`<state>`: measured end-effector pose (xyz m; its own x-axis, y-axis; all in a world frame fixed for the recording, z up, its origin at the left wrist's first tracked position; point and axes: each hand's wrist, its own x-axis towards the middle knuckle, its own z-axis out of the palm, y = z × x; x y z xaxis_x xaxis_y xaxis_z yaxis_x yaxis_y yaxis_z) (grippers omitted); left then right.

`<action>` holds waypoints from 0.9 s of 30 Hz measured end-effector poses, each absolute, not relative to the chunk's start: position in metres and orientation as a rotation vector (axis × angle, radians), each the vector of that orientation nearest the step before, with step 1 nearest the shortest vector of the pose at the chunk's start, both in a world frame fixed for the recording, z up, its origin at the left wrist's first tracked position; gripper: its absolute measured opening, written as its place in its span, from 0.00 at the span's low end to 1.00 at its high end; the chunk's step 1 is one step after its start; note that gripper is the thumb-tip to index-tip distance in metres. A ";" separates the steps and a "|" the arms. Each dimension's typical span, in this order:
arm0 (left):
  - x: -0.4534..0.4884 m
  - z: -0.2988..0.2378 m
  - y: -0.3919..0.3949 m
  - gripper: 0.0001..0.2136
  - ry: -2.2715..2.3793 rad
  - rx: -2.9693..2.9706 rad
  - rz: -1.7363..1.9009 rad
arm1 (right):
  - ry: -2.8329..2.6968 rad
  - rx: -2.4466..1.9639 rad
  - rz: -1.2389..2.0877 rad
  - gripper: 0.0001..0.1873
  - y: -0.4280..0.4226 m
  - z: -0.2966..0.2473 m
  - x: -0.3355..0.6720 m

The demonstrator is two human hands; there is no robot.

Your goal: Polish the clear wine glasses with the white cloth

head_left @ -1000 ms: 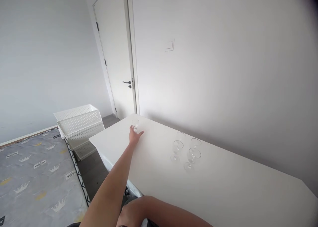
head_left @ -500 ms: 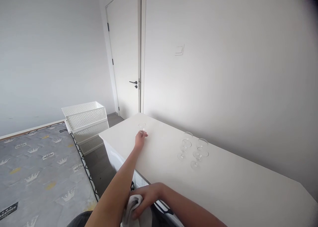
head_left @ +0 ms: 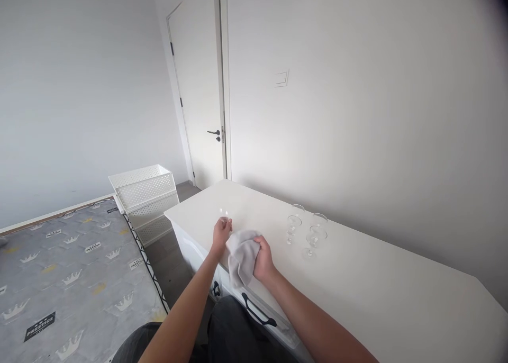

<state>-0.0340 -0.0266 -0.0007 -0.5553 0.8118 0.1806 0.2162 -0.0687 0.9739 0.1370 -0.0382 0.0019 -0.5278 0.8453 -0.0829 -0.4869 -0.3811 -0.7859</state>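
Near the left end of the white cabinet top (head_left: 357, 278), my left hand (head_left: 221, 235) is closed around the lower part of a clear glass (head_left: 224, 213); its rim shows faintly above my fingers. My right hand (head_left: 263, 258) grips a light grey cloth (head_left: 243, 254), which hangs bunched over the cabinet's front edge, close beside my left hand. To the right, several clear stemmed glasses (head_left: 294, 223) stand upright in a small cluster toward the wall.
A dark drawer handle (head_left: 257, 310) is on the cabinet front, by my knees. White perforated baskets (head_left: 146, 191) stand on the floor beyond the cabinet's left end. A grey patterned mattress (head_left: 79, 278) lies at left. Behind are a white door (head_left: 196, 88) and a wall switch (head_left: 281, 78).
My right hand has risen from my lap with the cloth, to beside my left hand. The left hand has drawn the glass slightly toward me. The view has shifted a little.
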 end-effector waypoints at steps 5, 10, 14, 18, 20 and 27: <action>-0.002 0.000 -0.082 0.27 1.713 1.022 1.717 | -0.653 -0.525 1.983 0.13 -0.030 0.008 0.130; 0.007 0.011 -0.099 0.31 1.624 1.094 1.580 | -0.645 -0.478 2.055 0.21 -0.034 0.008 0.129; 0.004 0.020 -0.100 0.25 1.721 1.145 1.552 | -0.695 -0.494 2.074 0.24 -0.037 0.009 0.132; 0.000 0.034 -0.104 0.19 1.851 1.253 1.587 | -0.771 -0.468 2.162 0.24 -0.037 0.011 0.136; -0.003 0.042 -0.104 0.17 1.873 1.328 1.583 | -0.809 -0.494 2.164 0.21 -0.035 0.010 0.137; -0.015 0.054 -0.101 0.11 1.956 1.382 1.622 | -0.962 -0.536 2.073 0.20 -0.032 0.008 0.144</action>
<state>-0.0154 -0.1015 0.0536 -0.5197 0.7743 0.3610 0.4980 -0.0688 0.8644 0.1438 -0.0317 0.0081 -0.6123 0.7890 -0.0508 -0.4708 -0.4155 -0.7783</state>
